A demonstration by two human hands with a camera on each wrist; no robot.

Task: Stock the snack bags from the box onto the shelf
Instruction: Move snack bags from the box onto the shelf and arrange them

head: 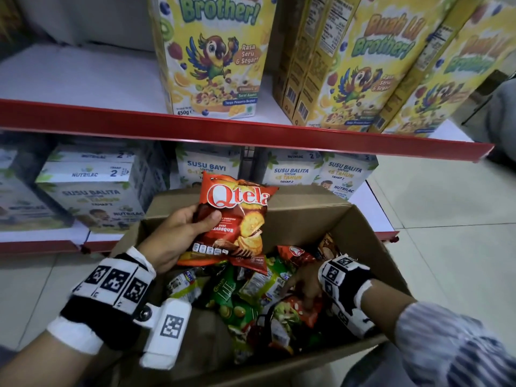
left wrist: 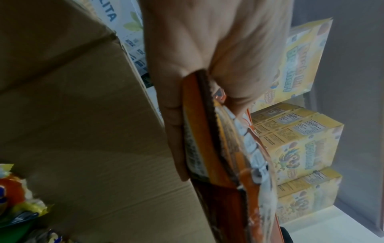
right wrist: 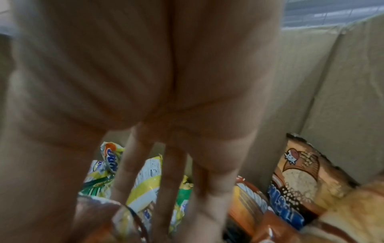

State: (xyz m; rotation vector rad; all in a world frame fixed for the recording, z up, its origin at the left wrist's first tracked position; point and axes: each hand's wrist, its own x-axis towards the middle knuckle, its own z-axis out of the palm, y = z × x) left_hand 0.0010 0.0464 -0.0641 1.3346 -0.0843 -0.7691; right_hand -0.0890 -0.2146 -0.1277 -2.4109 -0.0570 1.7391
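My left hand (head: 178,230) holds a red Qtela snack bag (head: 237,219) upright above the open cardboard box (head: 371,227), thumb on its front. The left wrist view shows that bag (left wrist: 224,148) edge-on between thumb and fingers. My right hand (head: 304,286) reaches down into the box with straight, spread fingers (right wrist: 170,189) touching the pile of snack bags (head: 240,300). A red and green bag (head: 287,311) lies under its fingertips. Green, yellow and brown bags (right wrist: 299,180) fill the box bottom.
The upper shelf (head: 251,135), red-edged, carries yellow cereal boxes (head: 215,57) in the middle and right; its left part (head: 78,76) is bare white. The lower shelf holds white milk formula boxes (head: 92,191). Tiled floor (head: 446,205) lies to the right.
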